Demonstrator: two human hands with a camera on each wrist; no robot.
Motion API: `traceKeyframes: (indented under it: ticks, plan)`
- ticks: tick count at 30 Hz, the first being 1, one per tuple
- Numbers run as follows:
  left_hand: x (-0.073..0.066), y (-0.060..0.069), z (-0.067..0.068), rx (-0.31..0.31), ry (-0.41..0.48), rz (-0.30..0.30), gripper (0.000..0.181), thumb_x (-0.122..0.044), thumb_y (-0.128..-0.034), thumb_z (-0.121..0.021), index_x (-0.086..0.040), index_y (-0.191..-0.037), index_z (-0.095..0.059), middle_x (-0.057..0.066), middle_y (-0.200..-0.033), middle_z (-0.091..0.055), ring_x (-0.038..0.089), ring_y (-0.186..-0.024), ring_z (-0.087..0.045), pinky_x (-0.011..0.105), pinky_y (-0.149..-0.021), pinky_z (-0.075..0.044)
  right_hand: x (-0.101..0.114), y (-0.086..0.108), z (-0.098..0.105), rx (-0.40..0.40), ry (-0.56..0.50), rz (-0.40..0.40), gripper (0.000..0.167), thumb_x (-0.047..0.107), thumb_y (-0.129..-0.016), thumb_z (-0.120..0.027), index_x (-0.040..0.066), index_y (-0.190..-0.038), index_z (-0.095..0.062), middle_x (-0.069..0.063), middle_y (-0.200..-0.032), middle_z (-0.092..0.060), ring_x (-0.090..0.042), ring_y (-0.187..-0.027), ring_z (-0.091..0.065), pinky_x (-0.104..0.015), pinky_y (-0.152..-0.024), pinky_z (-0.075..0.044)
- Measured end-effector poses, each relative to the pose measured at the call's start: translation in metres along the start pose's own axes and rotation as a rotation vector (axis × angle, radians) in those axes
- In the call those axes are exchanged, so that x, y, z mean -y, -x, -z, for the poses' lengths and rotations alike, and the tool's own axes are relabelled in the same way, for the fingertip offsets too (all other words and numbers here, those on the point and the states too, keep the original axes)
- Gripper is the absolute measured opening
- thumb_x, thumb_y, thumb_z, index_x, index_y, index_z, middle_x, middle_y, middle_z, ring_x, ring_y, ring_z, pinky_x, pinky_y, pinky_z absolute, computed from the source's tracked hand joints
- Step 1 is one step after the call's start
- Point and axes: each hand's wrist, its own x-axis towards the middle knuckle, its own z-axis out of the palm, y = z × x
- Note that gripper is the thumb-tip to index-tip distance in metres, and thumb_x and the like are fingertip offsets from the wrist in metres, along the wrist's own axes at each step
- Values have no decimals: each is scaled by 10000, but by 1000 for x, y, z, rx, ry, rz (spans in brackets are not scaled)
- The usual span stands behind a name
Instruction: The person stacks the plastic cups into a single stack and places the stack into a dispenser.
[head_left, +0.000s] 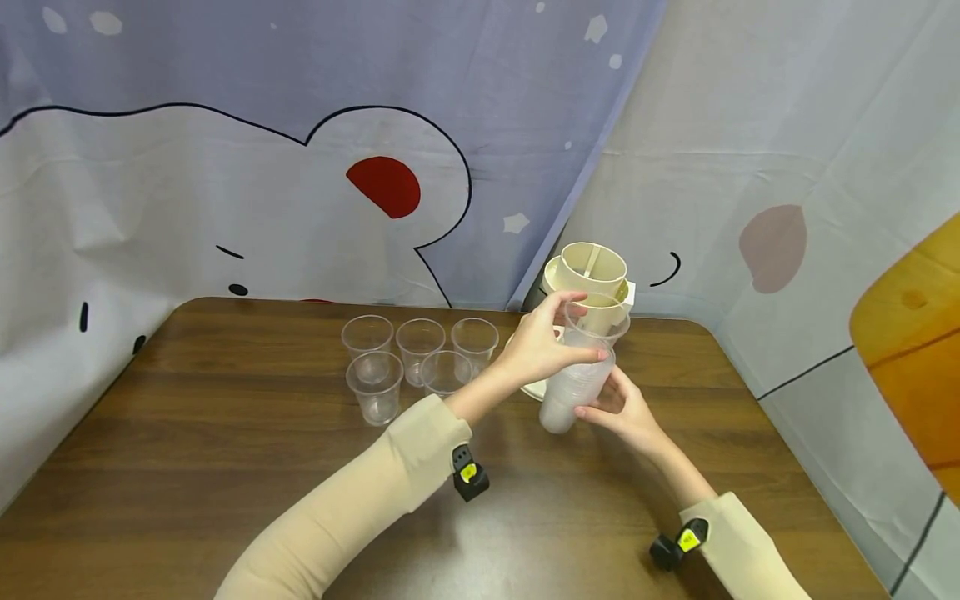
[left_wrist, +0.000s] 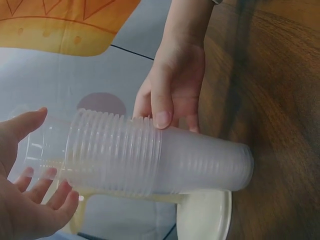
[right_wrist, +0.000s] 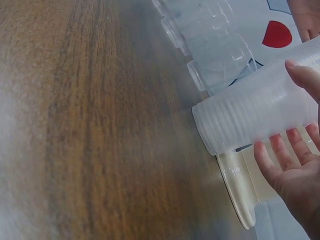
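A tall nested stack of clear plastic cups (head_left: pixel 576 390) is held tilted above the table. My right hand (head_left: pixel 628 417) grips the stack around its side; in the left wrist view its thumb lies below the rims of the stack (left_wrist: pixel 200 157). My left hand (head_left: pixel 542 340) holds a single clear cup (head_left: pixel 597 321) at the top end of the stack, thumb on one side and fingers on the other. In the left wrist view that cup's base sits partly inside the rims.
Several clear cups (head_left: pixel 377 392) stand upright in two rows on the wooden table (head_left: pixel 187 467), left of the stack. A cream-coloured holder with round openings (head_left: pixel 592 260) stands behind the hands, its pale round base (left_wrist: pixel 205 215) beside the stack.
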Motion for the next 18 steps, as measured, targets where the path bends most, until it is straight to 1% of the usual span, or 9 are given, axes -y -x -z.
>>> traceKeyframes:
  ticks: [4,11,14,18]
  plan:
    - [1,0,0,15,-18,3,772,-241,-730,-834,-154,-1389,-441,48,-1294,-623,225,-1193,-583,354,-989,-475,0,1,0,12,-9,-1,770,-45,-802,-707,52,-1456,-312,117,-1238,-586,-52,-1099,-606,-247,-868,-546]
    - [3,3,-1,28,-55,27,768,-276,-727,-828,-162,-1386,-449,29,-1314,-611,206,-1211,-571,343,-993,-472,2,0,0,16,-12,-3,788,-27,-806,-711,51,-1470,-293,123,-1251,-577,-51,-1102,-605,-254,-871,-548]
    - [5,3,-2,40,-62,30,765,-279,-729,-825,-152,-1385,-454,58,-1321,-599,223,-1214,-572,338,-989,-477,1,0,0,12,-13,0,781,-44,-802,-707,38,-1463,-300,121,-1241,-584,-57,-1082,-616,-257,-858,-554]
    - [10,2,-3,56,-56,18,750,-254,-735,-824,-115,-1376,-460,103,-1330,-585,263,-1204,-576,346,-984,-488,0,0,0,8,-19,0,775,-54,-803,-700,33,-1461,-300,125,-1247,-581,-61,-1076,-621,-256,-857,-554]
